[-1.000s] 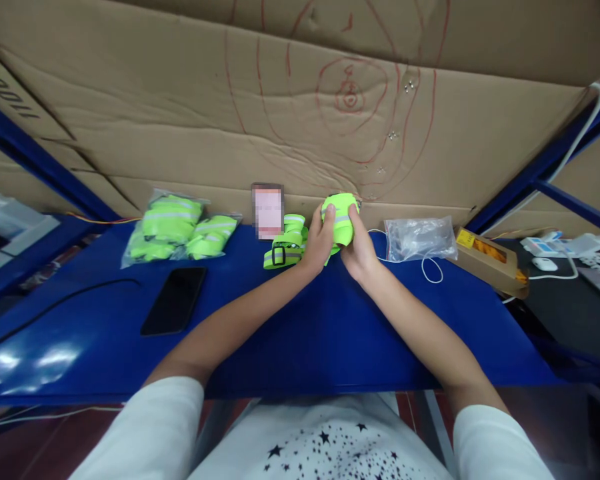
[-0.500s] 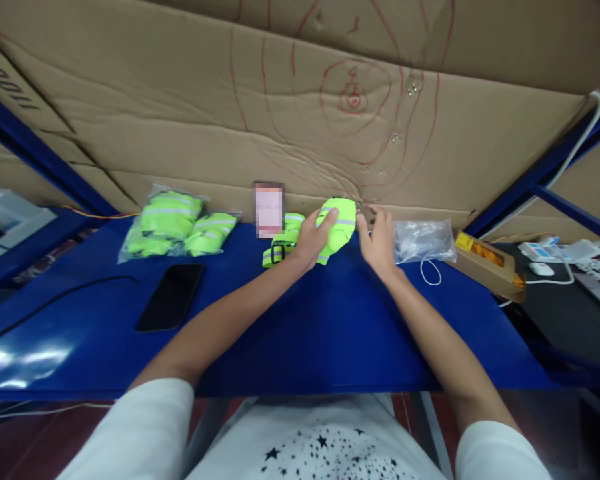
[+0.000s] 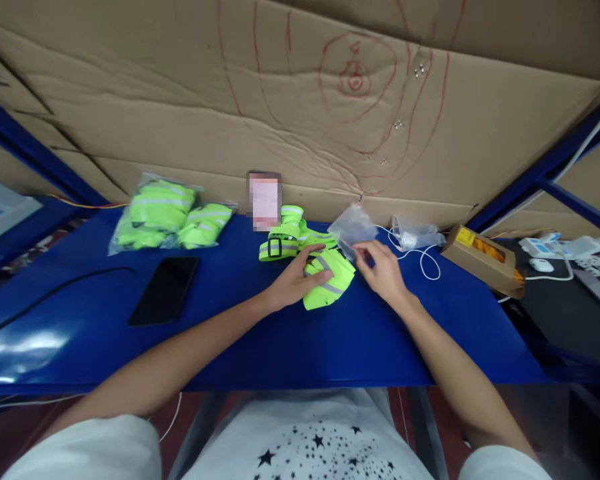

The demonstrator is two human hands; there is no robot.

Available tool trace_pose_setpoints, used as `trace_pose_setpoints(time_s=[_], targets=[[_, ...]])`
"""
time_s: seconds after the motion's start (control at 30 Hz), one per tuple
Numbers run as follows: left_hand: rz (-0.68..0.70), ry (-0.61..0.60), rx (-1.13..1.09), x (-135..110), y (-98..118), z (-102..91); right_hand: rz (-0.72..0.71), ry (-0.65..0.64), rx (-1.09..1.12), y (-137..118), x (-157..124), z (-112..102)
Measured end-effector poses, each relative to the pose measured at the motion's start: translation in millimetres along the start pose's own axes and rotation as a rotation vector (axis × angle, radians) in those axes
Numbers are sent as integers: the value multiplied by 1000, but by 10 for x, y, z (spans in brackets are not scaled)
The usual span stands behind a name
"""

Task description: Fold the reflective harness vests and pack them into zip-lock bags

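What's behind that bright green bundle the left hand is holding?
Behind the bundle, I see green straps with a black buckle, a clear bag at the right hand, and cardboard further back. Whatever the bundle and left hand cover is hidden.

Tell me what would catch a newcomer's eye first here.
The folded neon-green fabric bundle with grey stripes, held in the left hand over the middle of the glossy blue table, stands out first. Next come the red hand-drawn rings on the brown cardboard panel behind it. Clear plastic bags of similar neon-green fabric also glow at the table's left rear.
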State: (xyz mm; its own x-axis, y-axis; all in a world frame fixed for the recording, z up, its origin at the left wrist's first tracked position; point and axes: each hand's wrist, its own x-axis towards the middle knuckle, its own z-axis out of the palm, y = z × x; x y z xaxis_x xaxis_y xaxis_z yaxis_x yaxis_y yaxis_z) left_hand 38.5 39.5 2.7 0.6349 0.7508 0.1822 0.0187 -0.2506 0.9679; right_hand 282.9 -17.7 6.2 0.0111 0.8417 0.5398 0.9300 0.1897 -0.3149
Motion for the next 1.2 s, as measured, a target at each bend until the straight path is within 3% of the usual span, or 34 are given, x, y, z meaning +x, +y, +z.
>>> trace_pose_setpoints(time_s=[0.1,0.27,0.53,0.67,0.8,0.9,1.07,1.2], targets=[[-139,-15,-203,7,-51,26,-79,-64,184,-189,-69,48],[-214,-65,-411,-6,-113,43,-132,-148,50,-207,-131,77],[-324,-82,-478,1,-106,48,97,-152,485,-256,-120,201],[-305,-62,-338,11,-115,37,163,-48,503,-268,-98,157],[-126,58,-68,45,-195,27,-32,-58,380,-348,-120,69],[-67,134,-13,72,-243,20,-137,-58,263,-378,-149,63],[-59,303,-55,76,-233,23,-51,-56,151,-356,-177,124],[-70,278,-119,64,-216,43,51,-55,232,-352,-187,189]])
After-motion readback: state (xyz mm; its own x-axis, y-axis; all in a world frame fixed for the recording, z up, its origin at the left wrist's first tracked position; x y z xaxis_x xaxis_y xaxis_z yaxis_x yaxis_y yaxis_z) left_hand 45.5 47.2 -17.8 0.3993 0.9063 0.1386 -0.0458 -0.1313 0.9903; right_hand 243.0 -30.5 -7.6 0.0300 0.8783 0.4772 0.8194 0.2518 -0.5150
